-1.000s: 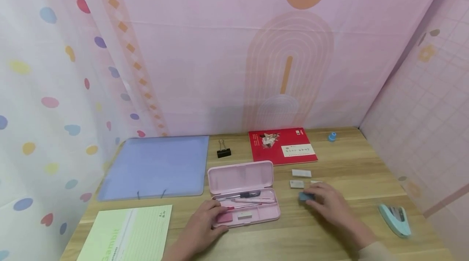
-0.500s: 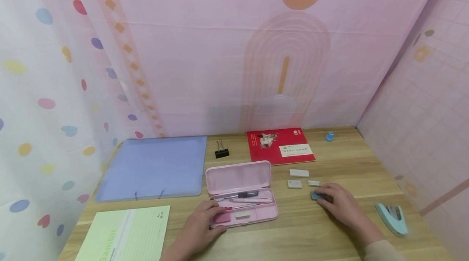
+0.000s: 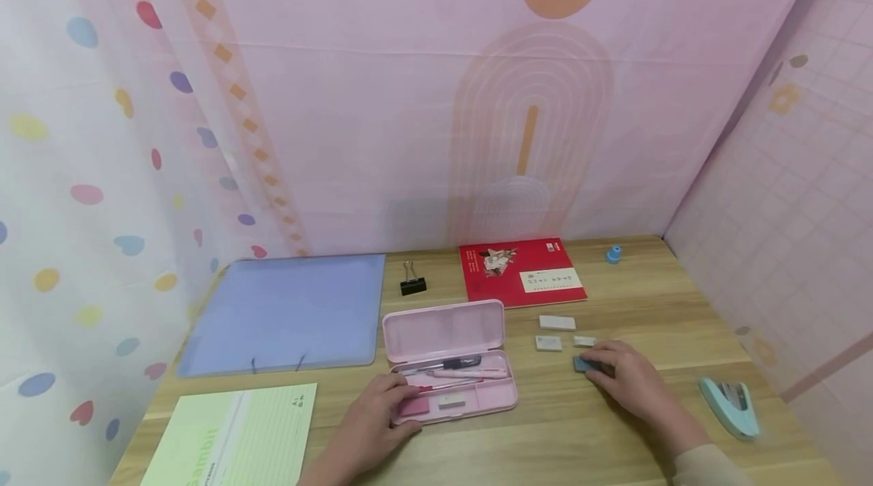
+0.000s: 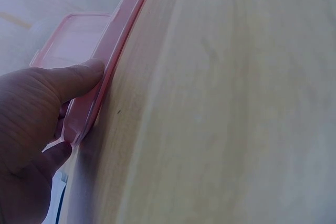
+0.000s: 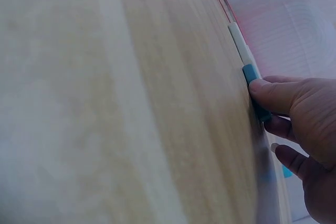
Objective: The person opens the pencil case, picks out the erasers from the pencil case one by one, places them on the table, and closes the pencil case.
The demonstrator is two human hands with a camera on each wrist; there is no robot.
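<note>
An open pink pencil case (image 3: pixel 450 365) lies on the wooden desk (image 3: pixel 559 425), with pens and small erasers inside. My left hand (image 3: pixel 382 418) grips the case's front left corner, thumb on its rim (image 4: pixel 105 85). My right hand (image 3: pixel 624 380) rests on the desk to the right of the case and pinches a small blue-grey eraser (image 3: pixel 581 363) that lies on the wood; thumb and fingers close on the eraser (image 5: pixel 251 74). Three white erasers (image 3: pixel 557 322) lie just beyond that hand.
A blue folder (image 3: pixel 289 311) and a green notepad (image 3: pixel 235 437) lie to the left. A black binder clip (image 3: pixel 412 281), a red booklet (image 3: pixel 521 270) and a small blue sharpener (image 3: pixel 614 253) sit toward the back. A light blue stapler (image 3: pixel 733 406) lies at the right.
My right hand slid the blue-grey eraser a little to the right on the desk, uncovering a small white eraser. The left hand stayed on the case.
</note>
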